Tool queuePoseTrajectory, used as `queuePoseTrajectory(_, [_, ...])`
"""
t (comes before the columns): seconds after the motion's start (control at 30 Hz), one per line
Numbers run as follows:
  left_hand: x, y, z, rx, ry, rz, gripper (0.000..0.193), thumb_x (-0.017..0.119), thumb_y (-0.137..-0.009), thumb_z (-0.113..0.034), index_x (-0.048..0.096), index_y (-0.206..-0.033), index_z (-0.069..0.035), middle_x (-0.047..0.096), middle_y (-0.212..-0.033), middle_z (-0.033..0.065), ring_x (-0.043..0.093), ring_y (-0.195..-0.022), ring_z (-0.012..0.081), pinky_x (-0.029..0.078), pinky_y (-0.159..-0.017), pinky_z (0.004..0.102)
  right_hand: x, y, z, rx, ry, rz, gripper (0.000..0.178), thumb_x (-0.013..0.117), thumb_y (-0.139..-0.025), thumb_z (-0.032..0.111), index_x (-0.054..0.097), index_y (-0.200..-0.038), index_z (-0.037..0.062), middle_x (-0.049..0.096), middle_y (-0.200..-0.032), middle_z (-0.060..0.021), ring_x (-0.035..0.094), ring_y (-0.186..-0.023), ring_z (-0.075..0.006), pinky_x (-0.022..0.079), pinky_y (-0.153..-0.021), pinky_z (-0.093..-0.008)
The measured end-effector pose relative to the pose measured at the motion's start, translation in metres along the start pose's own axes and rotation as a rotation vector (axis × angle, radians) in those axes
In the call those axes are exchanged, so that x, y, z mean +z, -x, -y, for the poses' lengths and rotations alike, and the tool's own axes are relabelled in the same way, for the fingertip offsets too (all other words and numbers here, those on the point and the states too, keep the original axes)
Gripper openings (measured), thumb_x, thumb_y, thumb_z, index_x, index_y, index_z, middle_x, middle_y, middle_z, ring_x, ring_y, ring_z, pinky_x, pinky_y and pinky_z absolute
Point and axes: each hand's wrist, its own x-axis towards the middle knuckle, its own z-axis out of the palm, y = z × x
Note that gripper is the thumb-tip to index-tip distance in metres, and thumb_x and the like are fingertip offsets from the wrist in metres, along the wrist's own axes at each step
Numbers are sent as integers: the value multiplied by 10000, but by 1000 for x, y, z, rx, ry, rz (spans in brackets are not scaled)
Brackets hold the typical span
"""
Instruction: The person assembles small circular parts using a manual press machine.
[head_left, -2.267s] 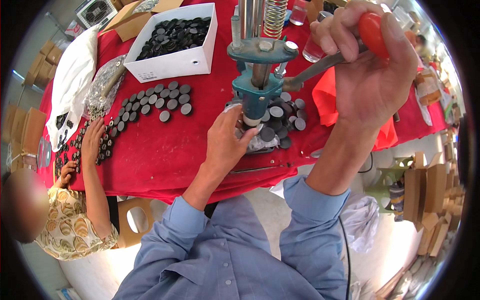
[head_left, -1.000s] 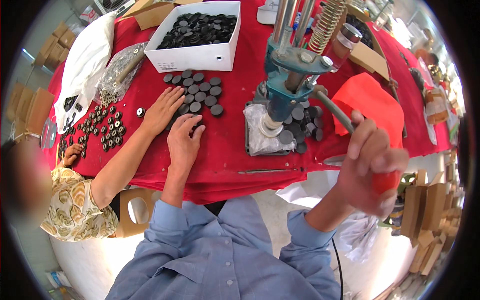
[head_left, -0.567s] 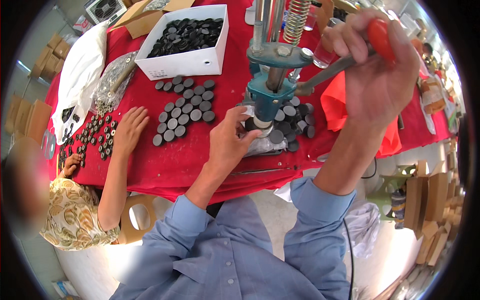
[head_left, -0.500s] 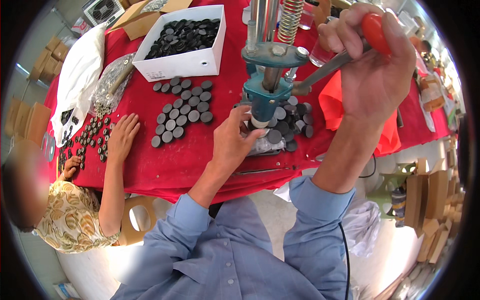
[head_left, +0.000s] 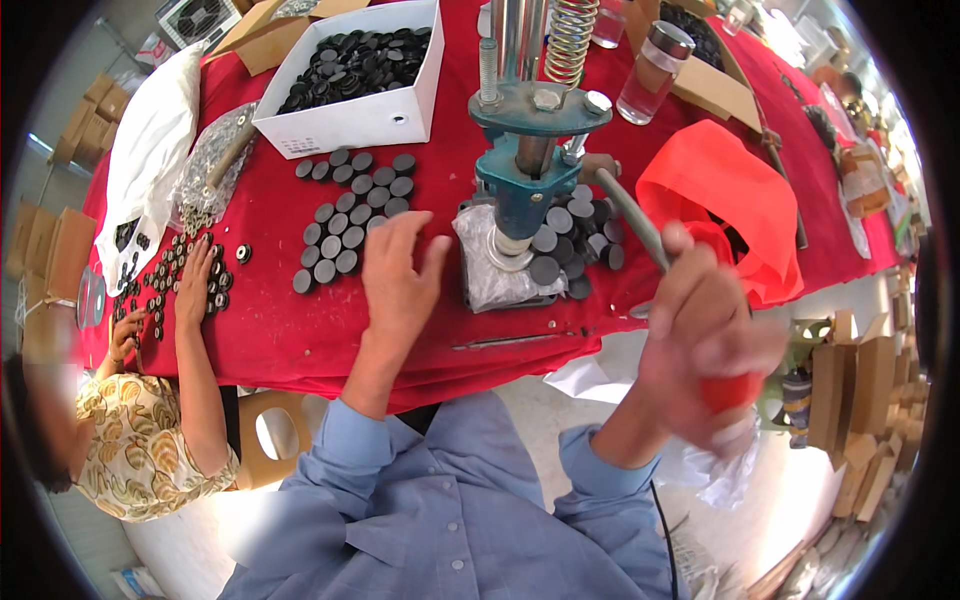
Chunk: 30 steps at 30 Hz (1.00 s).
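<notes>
A teal hand press with a steel column stands on the red cloth. Its ram is down on a base wrapped in clear plastic. My right hand, blurred by motion, is closed round the red knob of the press lever, which is pulled low. My left hand is left of the press with fingers and thumb apart, at the edge of a group of flat black discs. Nothing shows in its grip. More black discs lie heaped right of the press.
A white box of black discs stands behind. At left, a co-worker's hands rest among small black ringed pieces, beside a white sack. To the right lie an orange-red cloth bag and a glass jar.
My right hand has swung the lever down toward me. My left hand has left the press base and moved left to the discs. The co-worker's nearer hand has shifted left.
</notes>
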Motion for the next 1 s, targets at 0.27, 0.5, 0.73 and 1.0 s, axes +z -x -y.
queuePoseTrajectory(0.27, [-14, 9, 34, -82, -84, 147, 306, 774, -844, -54, 673, -1132, -23, 640, -1205, 133, 623, -1021, 345, 518, -876, 439, 0, 30, -8, -6, 110, -21, 383, 633, -880, 559, 538, -916, 189, 438, -744, -9, 508, -821, -239, 272, -1153, -582])
queuePoseTrajectory(0.5, [-6, 10, 29, -248, 111, 217, 281, 786, -827, -49, 705, -1096, -44, 688, -1122, 129, 653, -1039, 297, 548, -833, 402, -8, -34, -5, 11, 0, 53, 419, 575, -934, 540, 565, -982, 123, 449, -726, -7, 502, -739, -213, 371, -1057, -540])
queuePoseTrajectory(0.73, [-3, 3, 10, -62, 45, 67, 269, 749, -824, 10, 706, -1086, -40, 705, -1048, 99, 662, -842, 225, 543, -712, 335, -19, -99, -19, 86, -42, 79, 481, 473, -984, 466, 612, -1084, 17, 446, -734, -23, 467, -731, -210, 396, -973, -506])
queuePoseTrajectory(1.0, [18, -59, 31, 188, -155, 62, 457, 765, -783, -35, 644, -1223, -72, 671, -1219, 87, 600, -1072, 314, 478, -896, 437, 4, -100, -3, 131, 59, 54, 493, 466, -991, 473, 622, -1079, 14, 446, -744, -22, 451, -725, -202, 413, -913, -486])
